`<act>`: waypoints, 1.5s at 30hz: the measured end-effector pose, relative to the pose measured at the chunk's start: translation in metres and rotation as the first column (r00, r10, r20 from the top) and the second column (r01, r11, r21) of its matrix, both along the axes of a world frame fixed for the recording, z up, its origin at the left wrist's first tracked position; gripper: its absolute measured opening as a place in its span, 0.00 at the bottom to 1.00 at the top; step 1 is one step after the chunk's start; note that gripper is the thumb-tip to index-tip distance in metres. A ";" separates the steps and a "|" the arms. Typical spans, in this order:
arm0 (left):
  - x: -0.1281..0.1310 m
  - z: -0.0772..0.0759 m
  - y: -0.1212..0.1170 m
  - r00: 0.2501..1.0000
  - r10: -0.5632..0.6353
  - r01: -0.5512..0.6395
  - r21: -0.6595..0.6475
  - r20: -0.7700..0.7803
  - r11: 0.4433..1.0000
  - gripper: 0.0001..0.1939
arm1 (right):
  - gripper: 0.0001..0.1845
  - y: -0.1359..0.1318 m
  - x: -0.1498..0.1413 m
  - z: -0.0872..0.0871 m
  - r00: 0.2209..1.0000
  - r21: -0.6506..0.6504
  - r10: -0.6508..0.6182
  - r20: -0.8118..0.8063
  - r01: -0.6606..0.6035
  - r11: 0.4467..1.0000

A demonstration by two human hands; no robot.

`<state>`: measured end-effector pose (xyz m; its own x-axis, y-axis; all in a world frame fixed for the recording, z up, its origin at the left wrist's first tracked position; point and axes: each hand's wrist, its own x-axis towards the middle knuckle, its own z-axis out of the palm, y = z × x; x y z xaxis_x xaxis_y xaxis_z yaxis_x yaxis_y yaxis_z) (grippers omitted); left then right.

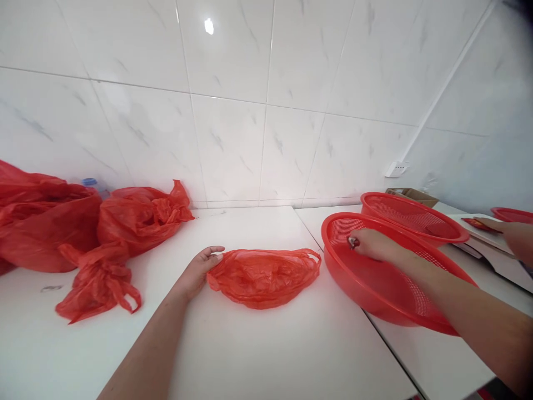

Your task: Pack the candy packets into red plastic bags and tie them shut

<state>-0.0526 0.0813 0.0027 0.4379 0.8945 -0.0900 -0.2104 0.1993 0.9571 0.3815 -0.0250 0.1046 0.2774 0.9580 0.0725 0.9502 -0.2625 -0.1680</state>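
Observation:
My left hand (195, 273) lies open on the white table (266, 355), its fingertips at the near edge of a flattened, crumpled red plastic bag (264, 279). My right hand (372, 244) reaches into a round red mesh colander (387, 294), which stands tilted at the table's right side. Its fingertips gather at a small shiny red-and-silver object (353, 241), too small to identify. A second red colander (412, 218) sits just behind the first, its rim close to the first one's rim.
Bulging red plastic bags (41, 228) and a knotted one (125, 239) lie heaped at the left, with a bottle's blue cap (89, 182) behind them. A cardboard box (412, 195) stands at the back right. At far right, a hand (497, 228) appears, possibly a mirror reflection.

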 end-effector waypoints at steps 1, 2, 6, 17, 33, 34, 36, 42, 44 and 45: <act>0.000 0.000 0.000 1.000 0.000 0.000 0.007 0.007 1.000 0.23 | 0.04 0.001 -0.002 0.009 1.000 0.028 0.020 0.020 -0.021 0.999; 0.000 0.000 0.000 1.000 0.001 -0.002 0.014 0.013 1.000 0.23 | 0.02 0.001 -0.007 0.017 0.998 0.068 0.040 0.043 -0.043 0.997; 0.001 0.000 -0.001 0.999 -0.008 0.008 0.024 0.033 1.000 0.22 | 0.07 -0.005 -0.057 0.038 0.981 0.239 0.159 0.114 -0.183 0.954; 0.000 -0.006 -0.001 1.000 0.019 -0.021 0.055 0.022 0.998 0.23 | 0.12 0.030 -0.196 -0.024 0.669 0.087 0.721 0.182 -0.741 0.665; 0.002 -0.005 -0.001 0.999 0.030 -0.030 0.037 0.022 0.999 0.23 | 0.12 -0.020 -0.179 -0.089 0.822 0.288 0.567 -0.055 -0.531 0.797; 0.002 -0.006 -0.001 0.999 0.037 -0.038 0.040 0.024 0.998 0.23 | 0.12 -0.024 -0.185 -0.094 0.805 0.309 0.592 -0.037 -0.554 0.773; 0.003 -0.008 0.000 0.998 0.058 -0.059 0.050 0.024 0.997 0.23 | 0.14 -0.029 -0.194 -0.103 0.769 0.310 0.638 -0.024 -0.601 0.736; 0.003 -0.012 0.000 0.997 0.075 -0.077 0.074 0.037 0.994 0.22 | 0.17 -0.025 -0.205 -0.114 0.774 0.264 0.633 0.009 -0.613 0.745; 0.003 -0.012 0.001 0.996 0.075 -0.078 0.065 0.058 0.995 0.21 | 0.19 -0.021 -0.210 -0.113 0.778 0.300 0.627 0.054 -0.611 0.732; 0.003 -0.012 0.001 0.995 0.078 -0.082 0.060 0.069 0.995 0.21 | 0.19 -0.020 -0.214 -0.112 0.777 0.330 0.624 0.077 -0.611 0.720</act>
